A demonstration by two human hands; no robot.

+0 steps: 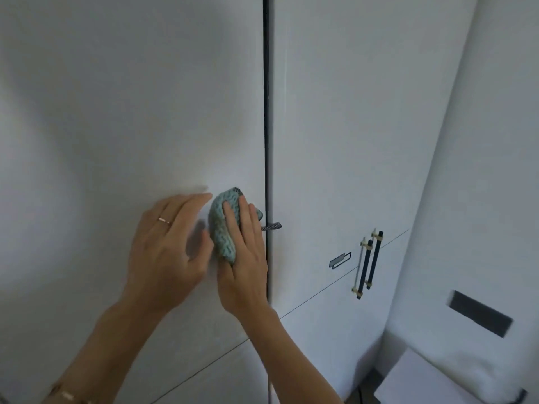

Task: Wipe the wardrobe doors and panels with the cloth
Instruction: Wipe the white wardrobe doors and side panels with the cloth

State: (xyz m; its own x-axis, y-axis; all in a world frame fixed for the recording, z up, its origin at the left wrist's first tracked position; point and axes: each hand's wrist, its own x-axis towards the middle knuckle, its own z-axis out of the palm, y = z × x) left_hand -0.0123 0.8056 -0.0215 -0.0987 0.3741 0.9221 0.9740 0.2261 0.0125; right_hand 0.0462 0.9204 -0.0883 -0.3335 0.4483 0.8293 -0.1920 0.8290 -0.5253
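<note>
Cloth pressed to wardrobe door.
Right hand (243,258) pins the cloth (223,225) with flat fingers at the door's (116,112) right edge; left hand (166,246) open, holding nothing.

no text, label, brand, number or sign can be read anywhere in the view. the small dark-edged rectangle (340,260) on the white wardrobe door (335,126) has the shape of a tag, but its face shows no letters. the dark rectangle (480,317) on the white side panel (495,170) at the right is plain and blurred, with no writing that can be made out. the knitted teal cloth (223,228) carries only its wavy pattern and a dotted dark edge, no tag with words. the ring (164,220) is too small to show any marking.
</note>
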